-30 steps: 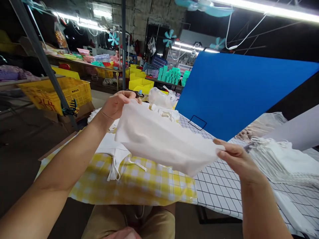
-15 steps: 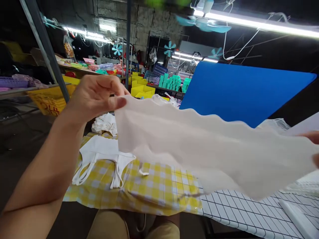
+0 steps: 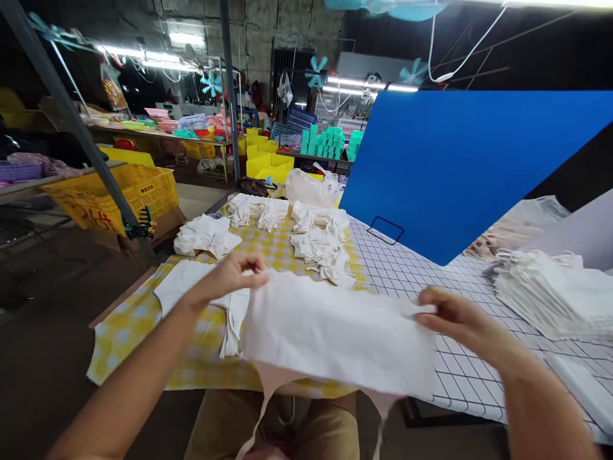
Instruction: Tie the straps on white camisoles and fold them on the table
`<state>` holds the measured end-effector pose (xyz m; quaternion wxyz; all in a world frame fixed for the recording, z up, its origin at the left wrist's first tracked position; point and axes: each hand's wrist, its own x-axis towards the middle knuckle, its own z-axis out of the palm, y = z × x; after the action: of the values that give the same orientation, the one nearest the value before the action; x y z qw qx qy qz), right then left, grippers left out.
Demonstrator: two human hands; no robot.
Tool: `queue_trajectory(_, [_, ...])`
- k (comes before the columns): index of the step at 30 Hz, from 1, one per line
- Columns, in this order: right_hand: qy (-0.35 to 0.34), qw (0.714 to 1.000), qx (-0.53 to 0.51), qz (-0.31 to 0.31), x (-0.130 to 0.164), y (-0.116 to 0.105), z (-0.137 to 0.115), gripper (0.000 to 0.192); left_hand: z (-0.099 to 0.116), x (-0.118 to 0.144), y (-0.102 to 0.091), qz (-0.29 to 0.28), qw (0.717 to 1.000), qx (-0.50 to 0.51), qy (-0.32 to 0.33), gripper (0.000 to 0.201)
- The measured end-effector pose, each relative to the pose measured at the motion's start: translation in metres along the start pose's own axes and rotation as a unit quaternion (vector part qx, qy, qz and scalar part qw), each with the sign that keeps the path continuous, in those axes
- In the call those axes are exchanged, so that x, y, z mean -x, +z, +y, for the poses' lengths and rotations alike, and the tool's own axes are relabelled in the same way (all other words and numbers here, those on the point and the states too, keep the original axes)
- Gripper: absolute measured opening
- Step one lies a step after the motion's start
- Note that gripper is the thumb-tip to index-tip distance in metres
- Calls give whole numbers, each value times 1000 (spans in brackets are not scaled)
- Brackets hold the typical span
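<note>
A white strappy top [image 3: 330, 326] hangs stretched out in front of me, its thin straps dangling below near my knees. My left hand [image 3: 246, 271] pinches its upper left corner between thumb and fingers. At the upper right edge, my right hand [image 3: 447, 313] grips it the same way, slightly blurred. Behind my left forearm, another white top [image 3: 179, 281] lies flat on the yellow checked cloth [image 3: 198, 364], partly hidden by the arm and the held top.
Stacks of folded white tops [image 3: 318, 249] lie farther back. A thick white pile [image 3: 550, 294] sits on the grid-patterned cloth [image 3: 460, 358] at right. A blue board [image 3: 454, 160] slants above the table. Left stands a metal post [image 3: 83, 137] by a yellow crate [image 3: 158, 191].
The top has come down and nearer my lap, and its straps now show below. Both hands have lowered and moved closer together; my right hand has come fully into view.
</note>
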<state>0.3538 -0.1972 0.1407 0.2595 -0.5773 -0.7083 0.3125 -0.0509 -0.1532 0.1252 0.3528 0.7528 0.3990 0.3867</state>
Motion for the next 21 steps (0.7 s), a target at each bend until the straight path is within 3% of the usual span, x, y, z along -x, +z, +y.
queue_trajectory(1, [12, 999, -18, -41, -12, 21, 14, 31, -27, -3, 18, -23, 999, -4, -38, 21])
queue_trajectory(4, [61, 995, -49, -61, -37, 75, 66, 30, -94, -5, 64, -75, 987, -75, -121, 14])
queue_trajectory(7, [111, 992, -52, -38, -49, 100, 106, 30, -128, -9, 85, -101, 977, -134, -130, 7])
queue_trajectory(9, [112, 993, -37, -20, -58, 101, 118, 31, -136, -19, 83, -104, 975, -148, -131, 6])
queue_trajectory(13, [102, 994, 44, 10, -84, 94, 117, 34, -142, -47, 73, -88, 965, -207, -137, 4])
queue_trajectory(16, [143, 980, 121, 74, -100, 104, 114, 38, -147, -57, 80, -60, 958, -241, -144, 30])
queue_trajectory(18, [160, 966, 161, 127, -101, 121, 115, 44, -149, -50, 93, -27, 948, -286, -137, 48])
queue_trajectory(21, [108, 949, 240, 171, -83, 153, 121, 47, -149, -20, 114, -26, 933, -347, -91, 54])
